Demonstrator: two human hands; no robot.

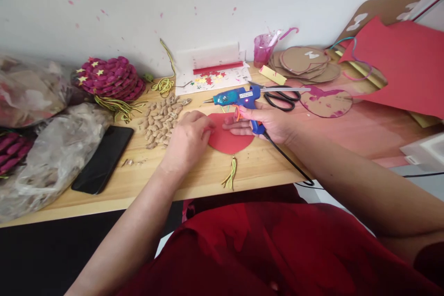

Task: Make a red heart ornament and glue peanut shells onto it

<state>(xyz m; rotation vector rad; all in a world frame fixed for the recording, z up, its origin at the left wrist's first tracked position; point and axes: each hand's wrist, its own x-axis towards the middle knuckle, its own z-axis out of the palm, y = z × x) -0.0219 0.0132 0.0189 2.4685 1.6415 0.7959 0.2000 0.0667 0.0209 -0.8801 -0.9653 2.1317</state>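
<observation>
My right hand [267, 122] is wrapped round the handle of a blue hot glue gun [239, 97], whose nozzle points left and whose glue stick juts out behind. A small light glows on its body. Below the gun lies a rounded red card [227, 141], with a yellow-green tassel [230, 173] at its near edge. My left hand [190, 138] has its fingers bent together at the card's left edge, gripping it there; the thumb is largely hidden. Left of that hand is a pile of peanuts [157, 122] in their shells.
A black phone [103, 159] lies by plastic bags [65, 148]. Magenta peanut-covered pieces [111, 76] with stars are stacked behind. Paper with loose stars [211, 78], black scissors [282, 97], a pink cup [262, 51], cardboard shapes [305, 60] and red sheets [409, 64] stand farther right.
</observation>
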